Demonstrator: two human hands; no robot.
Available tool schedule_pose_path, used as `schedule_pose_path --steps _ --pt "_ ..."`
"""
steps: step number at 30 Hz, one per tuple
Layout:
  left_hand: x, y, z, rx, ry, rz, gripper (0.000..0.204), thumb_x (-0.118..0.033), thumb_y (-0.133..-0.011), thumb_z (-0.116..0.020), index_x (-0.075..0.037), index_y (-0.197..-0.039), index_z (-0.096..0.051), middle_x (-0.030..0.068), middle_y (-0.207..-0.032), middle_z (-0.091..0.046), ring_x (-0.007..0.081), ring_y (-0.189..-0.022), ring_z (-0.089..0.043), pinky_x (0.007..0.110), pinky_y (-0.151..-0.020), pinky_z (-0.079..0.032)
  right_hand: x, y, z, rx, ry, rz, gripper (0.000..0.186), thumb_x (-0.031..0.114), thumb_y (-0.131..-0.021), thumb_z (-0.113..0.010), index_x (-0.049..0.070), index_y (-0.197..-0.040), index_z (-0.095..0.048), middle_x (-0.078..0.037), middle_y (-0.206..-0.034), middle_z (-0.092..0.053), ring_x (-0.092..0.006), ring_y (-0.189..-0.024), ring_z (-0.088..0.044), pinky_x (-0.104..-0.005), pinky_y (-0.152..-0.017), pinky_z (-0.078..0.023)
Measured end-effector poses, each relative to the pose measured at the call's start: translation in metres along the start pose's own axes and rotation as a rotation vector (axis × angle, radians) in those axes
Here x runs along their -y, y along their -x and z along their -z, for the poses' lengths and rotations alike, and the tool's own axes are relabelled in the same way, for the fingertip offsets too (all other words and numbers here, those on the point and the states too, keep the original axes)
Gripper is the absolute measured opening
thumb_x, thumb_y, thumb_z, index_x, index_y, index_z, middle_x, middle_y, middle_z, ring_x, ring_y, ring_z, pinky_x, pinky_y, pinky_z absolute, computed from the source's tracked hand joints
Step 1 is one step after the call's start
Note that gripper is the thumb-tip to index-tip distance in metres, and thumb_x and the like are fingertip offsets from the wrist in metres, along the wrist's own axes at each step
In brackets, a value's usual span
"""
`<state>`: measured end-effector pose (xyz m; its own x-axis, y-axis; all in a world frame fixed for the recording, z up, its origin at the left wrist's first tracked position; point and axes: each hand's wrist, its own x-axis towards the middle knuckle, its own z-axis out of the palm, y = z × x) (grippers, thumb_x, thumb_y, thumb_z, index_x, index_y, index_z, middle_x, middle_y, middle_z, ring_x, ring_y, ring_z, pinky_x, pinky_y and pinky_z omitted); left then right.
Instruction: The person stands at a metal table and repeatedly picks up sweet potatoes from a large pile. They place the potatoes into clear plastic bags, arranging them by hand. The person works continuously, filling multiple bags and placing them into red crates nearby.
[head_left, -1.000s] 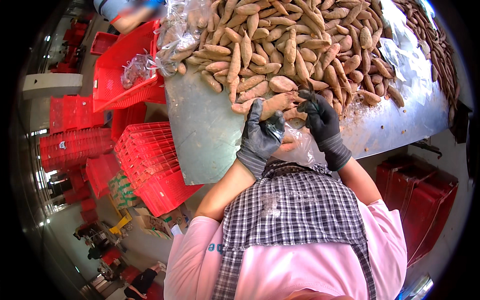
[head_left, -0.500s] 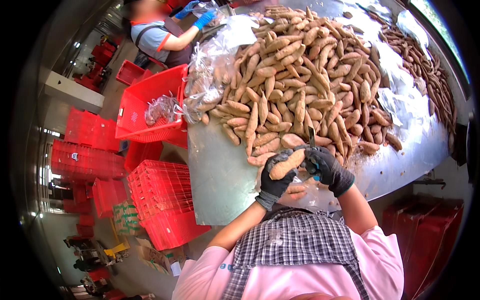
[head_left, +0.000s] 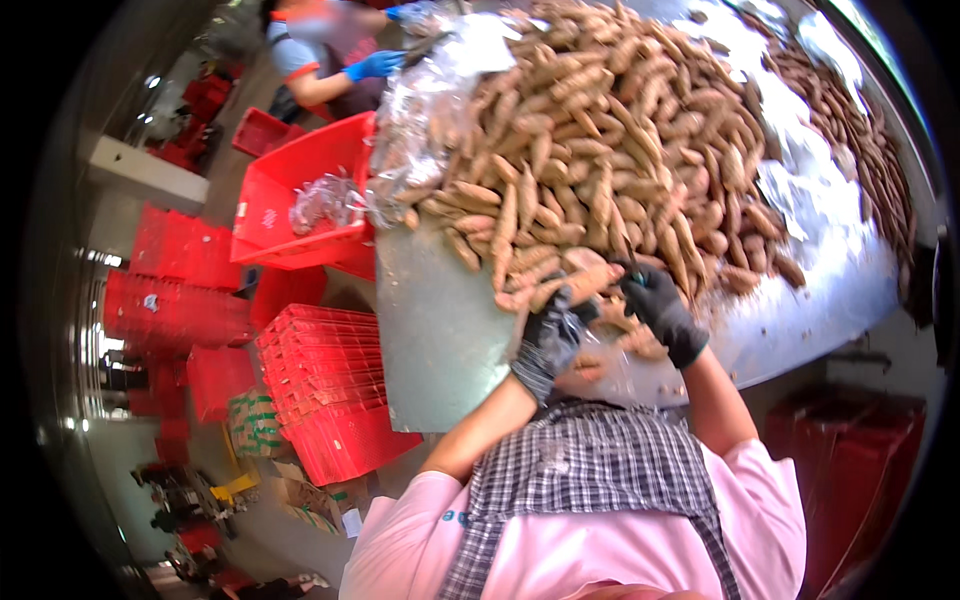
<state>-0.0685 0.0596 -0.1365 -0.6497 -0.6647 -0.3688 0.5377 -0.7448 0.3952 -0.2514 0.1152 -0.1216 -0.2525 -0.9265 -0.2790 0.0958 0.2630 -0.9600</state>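
My left hand (head_left: pixel 550 335), in a dark glove with a grey cuff, is closed around the lower end of a sweet potato (head_left: pixel 594 284) at the near edge of the heap. My right hand (head_left: pixel 655 308), gloved alike, grips a small knife (head_left: pixel 627 244) whose blade points away from me, close to that sweet potato's far end. Below and between the hands, a few sweet potatoes (head_left: pixel 640 341) lie on clear plastic. The large heap of sweet potatoes (head_left: pixel 600 150) rises just beyond. Motion blur softens the fingers.
A metal table (head_left: pixel 430 340) bears the heap. To the left stand a red crate (head_left: pixel 262 215) with a bagged bundle inside and a stack of red crates (head_left: pixel 325 370). Clear plastic bags (head_left: pixel 410 130) lie at the table's left edge. A co-worker's blue-gloved hand (head_left: pixel 375 65) is at far left.
The sweet potato at my left hand is now farther away, against the heap's edge, and angled differently. My right hand and knife have shifted slightly away. The co-worker's hands have moved.
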Motion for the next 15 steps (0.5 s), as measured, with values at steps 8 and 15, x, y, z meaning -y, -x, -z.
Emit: schedule_pose_path --steps 8,15 --pt "-0.006 0.014 -0.027 0.145 -0.239 -0.231 0.033 -0.012 -0.087 -0.059 -0.009 -0.116 -0.045 0.0108 -0.118 -0.053 0.0221 -0.098 -0.058 0.033 -0.08 -0.051 0.028 0.022 0.008 0.16 -0.121 0.042 0.032 0.026 -0.09 -0.05 0.006 -0.114 -0.059 0.0 -0.075 -0.061 -0.004 -0.052 -0.045 -0.0179 -0.044 -0.035" --pt "-0.02 0.012 -0.03 0.241 -1.54 -0.795 0.028 -0.019 -0.08 -0.063 -0.001 -0.101 -0.06 0.0086 -0.095 -0.06 0.023 -0.092 -0.057 0.033 -0.087 -0.041 0.019 0.012 0.001 0.057 -0.289 -0.206 0.025 0.019 -0.085 -0.057 0.003 -0.104 -0.061 -0.001 -0.072 -0.06 -0.0073 -0.053 -0.049 -0.02 -0.046 -0.038"
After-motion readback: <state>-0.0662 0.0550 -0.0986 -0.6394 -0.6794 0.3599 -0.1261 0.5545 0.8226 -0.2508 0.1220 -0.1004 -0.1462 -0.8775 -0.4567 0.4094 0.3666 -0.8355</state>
